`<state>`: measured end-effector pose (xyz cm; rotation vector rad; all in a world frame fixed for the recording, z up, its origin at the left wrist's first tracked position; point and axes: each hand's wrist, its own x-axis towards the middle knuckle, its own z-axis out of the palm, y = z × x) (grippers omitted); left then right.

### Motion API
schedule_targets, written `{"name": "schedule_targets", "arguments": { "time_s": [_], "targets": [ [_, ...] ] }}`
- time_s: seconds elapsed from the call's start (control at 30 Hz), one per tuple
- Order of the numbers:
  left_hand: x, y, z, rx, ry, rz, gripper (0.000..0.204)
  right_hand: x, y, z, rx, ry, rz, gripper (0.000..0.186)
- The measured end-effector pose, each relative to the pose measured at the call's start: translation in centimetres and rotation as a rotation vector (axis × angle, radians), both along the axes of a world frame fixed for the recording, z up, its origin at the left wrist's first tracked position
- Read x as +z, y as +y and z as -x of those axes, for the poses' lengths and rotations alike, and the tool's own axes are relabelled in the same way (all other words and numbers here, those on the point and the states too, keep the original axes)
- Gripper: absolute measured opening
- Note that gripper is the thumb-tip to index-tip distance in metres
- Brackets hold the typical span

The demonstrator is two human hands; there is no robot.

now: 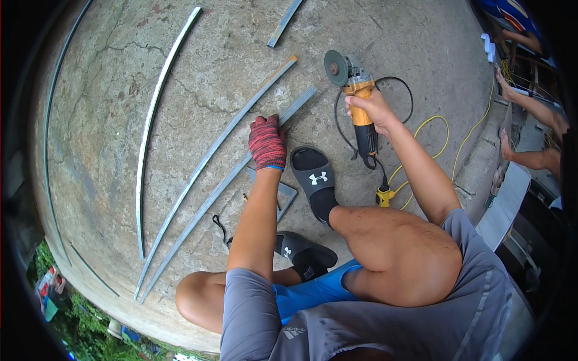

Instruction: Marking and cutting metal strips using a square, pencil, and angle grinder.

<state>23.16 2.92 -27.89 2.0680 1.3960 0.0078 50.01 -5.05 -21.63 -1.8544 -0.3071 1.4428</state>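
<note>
One L hand in a red-and-black knit glove curls round a long grey metal bar on the concrete, prob to steady it; bare R hand wraps a yellow-and-black angle grinder, disc clear of the bar, prob for safety.

This looks like an outdoor concrete yard serving as a makeshift metalworking spot. The ground is a broad, cracked, stained concrete slab, with green plants growing along its edge at lower left and a low concrete ledge at right. Long metal bars lie directly on the slab, and an angle grinder and a yellow extension cord point to workshop use.
</note>
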Motion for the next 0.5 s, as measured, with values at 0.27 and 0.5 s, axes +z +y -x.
{"name": "schedule_targets", "arguments": {
  "time_s": [0.27, 0.5],
  "targets": [
    [0.2, 0.7, -4.2, -0.003, 0.057, 0.049, 0.042, 0.5, -0.1, 1.0, -0.179, -0.002, -0.023, 0.023],
    [-0.3, 1.2, -1.4, -0.146, 0.011, 0.026, 0.041, 0.0, -0.7, 0.7, -0.247, -0.033, -0.004, 0.022]
  ]
}}
